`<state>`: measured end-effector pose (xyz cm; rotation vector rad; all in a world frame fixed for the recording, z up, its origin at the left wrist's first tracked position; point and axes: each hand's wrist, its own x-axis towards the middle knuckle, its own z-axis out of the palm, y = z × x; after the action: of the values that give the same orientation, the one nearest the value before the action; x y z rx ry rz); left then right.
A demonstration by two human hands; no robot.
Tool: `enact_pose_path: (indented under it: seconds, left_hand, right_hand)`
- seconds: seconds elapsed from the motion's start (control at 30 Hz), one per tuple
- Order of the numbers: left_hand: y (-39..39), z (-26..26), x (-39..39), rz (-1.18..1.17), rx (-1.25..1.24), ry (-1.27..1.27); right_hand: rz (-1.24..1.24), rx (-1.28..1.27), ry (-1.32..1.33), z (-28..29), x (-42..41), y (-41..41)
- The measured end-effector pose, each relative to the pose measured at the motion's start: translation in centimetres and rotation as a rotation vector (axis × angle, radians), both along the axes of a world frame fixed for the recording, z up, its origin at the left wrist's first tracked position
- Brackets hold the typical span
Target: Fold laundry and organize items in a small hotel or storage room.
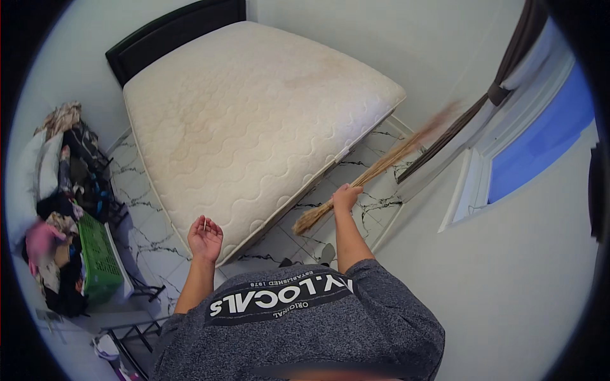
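Note:
My right hand (346, 197) is closed around a straw broom (381, 165), gripping it near its lower end. The broom slants up to the right over the marble-patterned floor, and its far bristle end is blurred. My left hand (206, 238) is raised palm up with fingers partly curled, over the near corner of a bare cream quilted mattress (257, 119). A thin pale sliver shows at its fingers; I cannot tell what it is or whether it is held. Brownish stains mark the mattress top.
A dark headboard (176, 38) stands at the mattress's far end. On the left are a green plastic basket (101, 257), piled clothes (52, 243) and pillows (47, 162). A dark metal rack (136, 335) is at lower left. A tied curtain (495, 93) hangs by the window (538, 138) on the right.

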<state>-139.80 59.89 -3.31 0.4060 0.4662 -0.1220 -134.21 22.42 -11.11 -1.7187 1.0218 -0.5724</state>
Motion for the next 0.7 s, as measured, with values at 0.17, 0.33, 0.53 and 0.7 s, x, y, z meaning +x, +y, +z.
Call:
enact_pose_path:
  seconds: [0.17, 0.33, 0.53, 0.7]
  left_hand:
    - [1.7, 0.0, -2.2, 0.024, -0.025, 0.010]
    - [4.3, 1.0, -4.5, 0.086, -0.041, -0.058]
    - [7.3, -1.0, -6.9, 0.201, -0.054, 0.003]
    - [7.0, -0.3, -7.0, 0.173, -0.043, -0.011]
  right_hand:
    - [0.389, 0.557, 0.199, -0.9, -0.9, 5.3]
    - [0.518, 1.191, 0.031, -1.1, -1.5, 3.6]
    - [-0.135, 0.213, -0.224, 4.2, -1.3, 7.1]
    - [0.284, 0.589, 0.102, -2.4, -1.5, 7.1]
